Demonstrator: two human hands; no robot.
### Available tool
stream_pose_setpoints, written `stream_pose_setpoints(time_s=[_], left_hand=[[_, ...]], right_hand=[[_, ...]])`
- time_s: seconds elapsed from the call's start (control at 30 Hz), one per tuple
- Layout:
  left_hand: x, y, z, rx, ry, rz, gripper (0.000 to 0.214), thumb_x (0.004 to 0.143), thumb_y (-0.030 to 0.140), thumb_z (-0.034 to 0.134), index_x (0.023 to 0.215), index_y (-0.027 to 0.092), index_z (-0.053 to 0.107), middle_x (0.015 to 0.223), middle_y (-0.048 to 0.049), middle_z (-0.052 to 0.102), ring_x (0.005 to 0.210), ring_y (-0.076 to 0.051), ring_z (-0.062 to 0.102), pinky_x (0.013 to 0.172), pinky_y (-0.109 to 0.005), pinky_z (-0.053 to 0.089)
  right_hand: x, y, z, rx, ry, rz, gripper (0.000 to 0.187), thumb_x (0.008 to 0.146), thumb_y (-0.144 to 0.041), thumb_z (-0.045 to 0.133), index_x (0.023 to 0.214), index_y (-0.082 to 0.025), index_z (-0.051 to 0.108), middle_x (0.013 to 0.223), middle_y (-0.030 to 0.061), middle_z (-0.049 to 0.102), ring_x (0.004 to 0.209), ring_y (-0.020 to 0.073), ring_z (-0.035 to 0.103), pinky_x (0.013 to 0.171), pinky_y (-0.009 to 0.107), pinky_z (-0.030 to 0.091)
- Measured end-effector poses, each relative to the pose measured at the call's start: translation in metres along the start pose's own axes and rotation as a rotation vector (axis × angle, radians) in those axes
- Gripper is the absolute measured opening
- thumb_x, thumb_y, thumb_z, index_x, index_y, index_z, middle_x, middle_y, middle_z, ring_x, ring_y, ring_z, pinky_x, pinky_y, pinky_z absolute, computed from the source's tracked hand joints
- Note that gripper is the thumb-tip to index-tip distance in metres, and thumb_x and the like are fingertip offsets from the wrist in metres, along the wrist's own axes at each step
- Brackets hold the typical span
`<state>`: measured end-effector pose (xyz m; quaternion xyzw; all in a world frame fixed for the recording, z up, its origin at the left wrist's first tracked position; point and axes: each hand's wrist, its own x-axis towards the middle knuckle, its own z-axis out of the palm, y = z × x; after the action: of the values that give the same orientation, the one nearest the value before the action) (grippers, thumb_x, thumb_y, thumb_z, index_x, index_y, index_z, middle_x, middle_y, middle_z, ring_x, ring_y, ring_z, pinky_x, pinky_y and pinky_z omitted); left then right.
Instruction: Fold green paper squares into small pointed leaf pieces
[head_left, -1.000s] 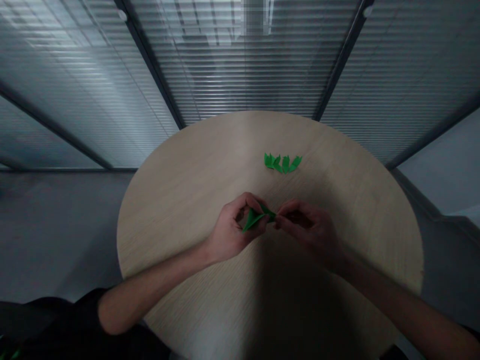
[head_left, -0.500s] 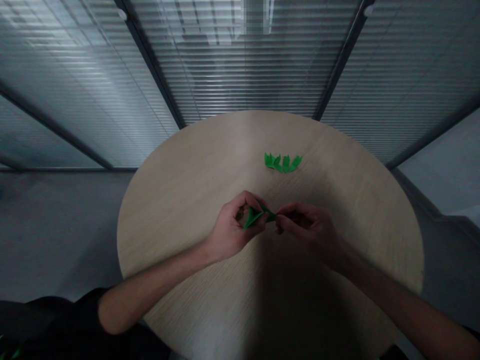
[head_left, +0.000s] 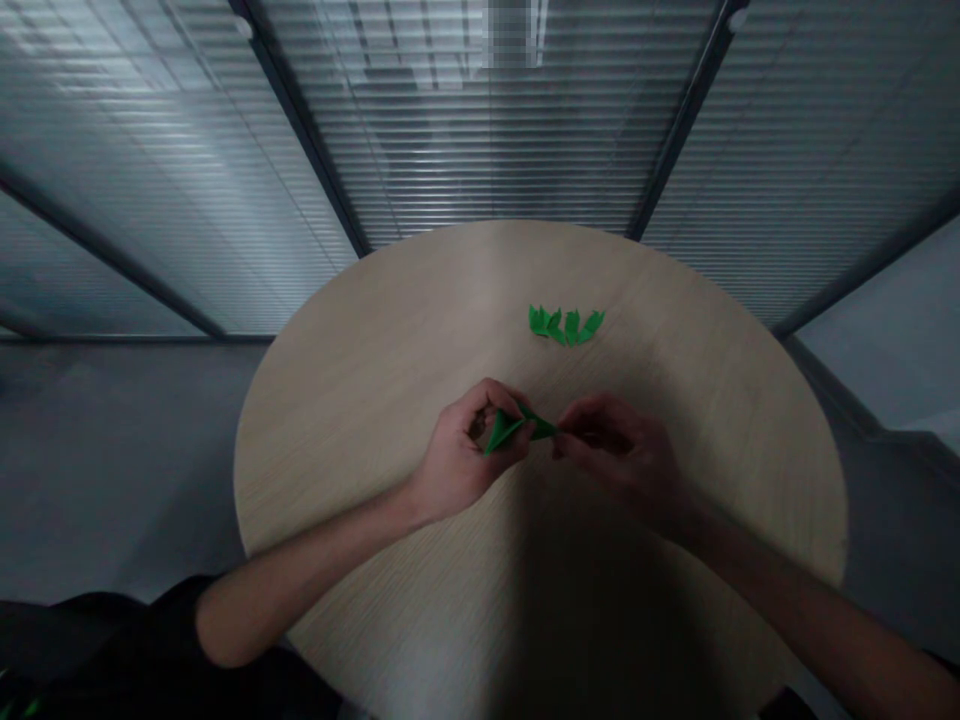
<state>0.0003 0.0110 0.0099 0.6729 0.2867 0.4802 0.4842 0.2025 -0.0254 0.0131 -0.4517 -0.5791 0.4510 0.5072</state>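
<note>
Head view: a round wooden table (head_left: 352,430) is seen from above, and a row of small folded green paper pieces (head_left: 566,326) is lying at 12 o'clock from the hands. A green paper triangle (head_left: 510,430) is held between the left hand (head_left: 461,455) and the right hand (head_left: 619,450), with the fingers of both closed on it. If the hold is loosened, it could slip and its folds could spring open — and a hard pull could tear it.

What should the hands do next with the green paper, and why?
I think a gentle pinch along the fold of the green paper would be good. The left hand holds its wide part and the right hand pinches its tip. The green pieces on the wooden table look neatly folded and pointed.
</note>
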Motion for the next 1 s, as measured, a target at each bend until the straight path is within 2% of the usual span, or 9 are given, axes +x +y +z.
stream_pose_setpoints(time_s=[0.3,0.47,0.67,1.0], left_hand=[[0.0006,0.0029,-0.0014,0.019,-0.066,0.008,0.017,0.087,0.014,0.074,0.091,0.019,0.059,0.096,-0.0049,0.071,0.083,-0.015,0.067,0.071,-0.026,0.054],[-0.0004,0.0008,-0.0016,-0.022,-0.061,0.008,0.016,0.089,0.015,0.074,0.090,0.018,0.058,0.098,-0.0063,0.073,0.087,-0.016,0.071,0.075,-0.028,0.057],[-0.0010,0.0005,-0.0014,-0.013,-0.057,0.036,0.016,0.089,0.013,0.073,0.090,0.018,0.058,0.098,-0.0066,0.074,0.087,-0.016,0.071,0.075,-0.028,0.057],[0.0006,0.0021,-0.0032,0.105,-0.078,0.009,0.016,0.087,0.018,0.076,0.090,0.018,0.060,0.093,-0.0054,0.071,0.081,-0.016,0.068,0.070,-0.028,0.053]], right_hand=[[-0.0016,0.0027,0.0004,-0.040,0.005,-0.071,0.004,0.084,-0.022,0.078,0.084,-0.022,0.074,0.081,0.0015,0.078,0.073,0.0144,0.075,0.071,0.024,0.061],[0.0005,0.0051,0.0000,0.053,-0.038,-0.011,0.007,0.083,-0.025,0.082,0.084,-0.022,0.076,0.087,0.0028,0.079,0.078,0.0144,0.075,0.073,0.024,0.061],[-0.0003,0.0054,-0.0013,0.035,-0.037,0.038,0.008,0.081,-0.025,0.082,0.082,-0.022,0.075,0.079,0.0010,0.075,0.071,0.0130,0.071,0.066,0.022,0.058],[-0.0009,0.0035,-0.0014,0.058,0.012,0.023,0.012,0.079,-0.023,0.081,0.076,-0.021,0.070,0.086,0.0017,0.074,0.072,0.0129,0.073,0.068,0.023,0.060]])
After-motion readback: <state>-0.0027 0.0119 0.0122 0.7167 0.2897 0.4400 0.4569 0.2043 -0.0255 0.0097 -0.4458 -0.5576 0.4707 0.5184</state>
